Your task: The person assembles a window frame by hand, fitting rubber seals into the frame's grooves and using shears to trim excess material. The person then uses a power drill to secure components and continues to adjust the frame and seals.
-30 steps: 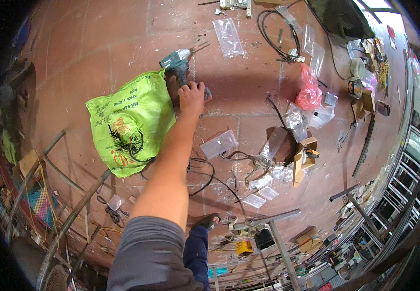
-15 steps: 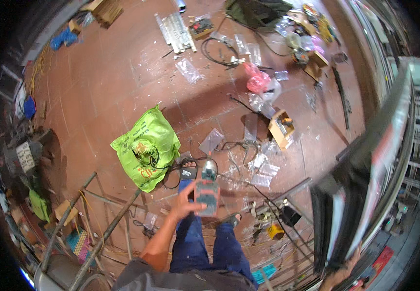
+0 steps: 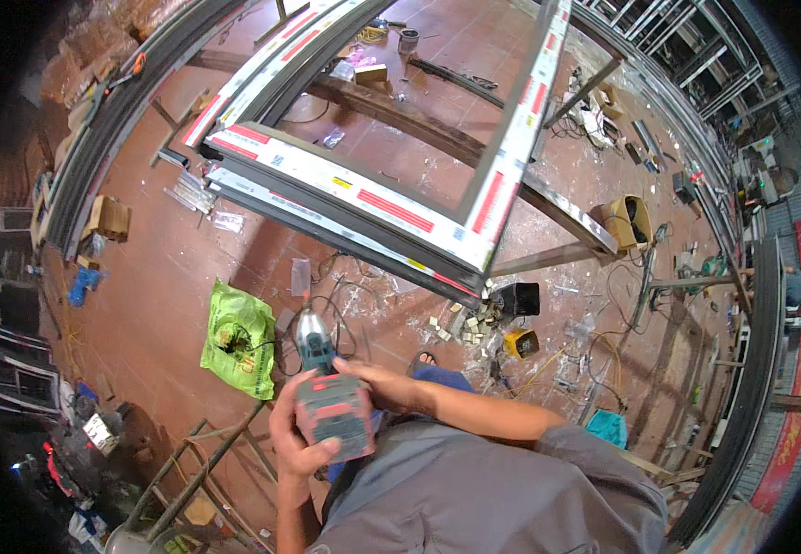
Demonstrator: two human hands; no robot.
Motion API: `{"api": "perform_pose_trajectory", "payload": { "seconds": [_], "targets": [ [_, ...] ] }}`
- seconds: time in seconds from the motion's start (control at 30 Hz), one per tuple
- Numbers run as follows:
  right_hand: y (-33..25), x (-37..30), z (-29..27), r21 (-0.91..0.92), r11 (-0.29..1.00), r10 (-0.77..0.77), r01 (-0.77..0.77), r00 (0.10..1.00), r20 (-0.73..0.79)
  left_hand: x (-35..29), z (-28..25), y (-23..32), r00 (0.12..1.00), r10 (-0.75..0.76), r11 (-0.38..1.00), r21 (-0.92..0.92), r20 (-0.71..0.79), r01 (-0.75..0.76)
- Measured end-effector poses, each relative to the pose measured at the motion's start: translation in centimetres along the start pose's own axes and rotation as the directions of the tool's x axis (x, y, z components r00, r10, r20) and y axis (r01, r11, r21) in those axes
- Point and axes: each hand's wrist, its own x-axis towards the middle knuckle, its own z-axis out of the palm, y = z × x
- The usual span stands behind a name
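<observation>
A cordless drill in teal, grey and red is between both my hands, its metal nose pointing away from me. My left hand is closed around its battery end, the thumb lying across it. From the right, my right hand grips the drill just ahead of the battery; part of its fingers is hidden behind the tool. Beyond the drill lies a stack of dark rectangular frames with white and red protective film, raised above the floor on a metal support.
On the tiled floor lie a bright green bag, a black container, a yellow container and scattered small blocks. A cardboard box stands right of the frames. Metal tubes rise at lower left; cables trail about.
The view has swung right, bringing the frame stack in front of me. My right hand has left the frame's edge and now holds the drill along with my left hand.
</observation>
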Motion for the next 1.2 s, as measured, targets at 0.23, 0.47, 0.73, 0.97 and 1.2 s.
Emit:
{"api": "perform_pose_trajectory", "payload": {
  "seconds": [0.23, 0.47, 0.73, 0.97, 1.2],
  "targets": [
    [-2.5, -4.7, -4.3, -0.379, 0.891, -0.195, 0.249, 0.965, 0.176, -2.4, 9.4, 4.8, 0.945, 0.266, 0.753, 0.572, 0.189, -0.326],
    [-3.4, -10.1, -4.7, -0.440, 0.868, -0.143, 0.231, 0.964, 0.225, -3.2, 9.1, -2.9, 0.916, -0.400, 0.751, -0.578, -0.013, 0.319],
    [-5.0, -12.6, -4.1, -0.498, 0.852, -0.085, 0.164, 0.980, 0.178, -0.6, 13.7, -4.5, 0.850, -0.480, 0.464, -0.759, 0.216, 0.456],
    [-4.4, -12.5, -5.1, -0.622, 0.722, -0.210, 0.304, 0.952, 0.222, -0.3, 13.4, -2.1, 0.841, -0.530, 0.687, -0.526, 0.111, 0.502],
    [-4.2, -16.0, -1.9, -0.523, 0.824, -0.374, 0.220, 0.903, -0.209, -0.2, 13.0, -1.6, 0.835, -0.542, 0.655, -0.577, 0.090, 0.487]
  ]
}}
